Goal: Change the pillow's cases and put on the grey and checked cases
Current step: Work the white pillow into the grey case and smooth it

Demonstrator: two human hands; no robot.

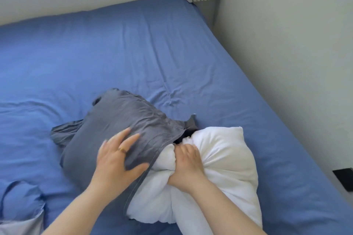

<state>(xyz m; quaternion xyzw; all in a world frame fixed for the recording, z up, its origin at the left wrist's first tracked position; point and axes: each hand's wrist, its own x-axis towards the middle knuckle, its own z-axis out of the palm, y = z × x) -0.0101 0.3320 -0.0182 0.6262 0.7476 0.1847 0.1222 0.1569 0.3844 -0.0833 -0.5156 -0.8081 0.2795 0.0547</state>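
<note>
A white pillow lies on the blue bed, its left part inside a dark grey pillowcase. The case's open hem crosses the pillow diagonally. My left hand, a ring on one finger, rests flat on the grey case with fingers spread and straight. My right hand digs into the pillow at the case's mouth, fingers curled and bunching the white filling. The checked case does not show.
The blue sheet covers the wide bed. A wall runs along the right side, with a dark object low against it. A light grey cloth lies at the lower left corner. A headboard and curtain stand at the back.
</note>
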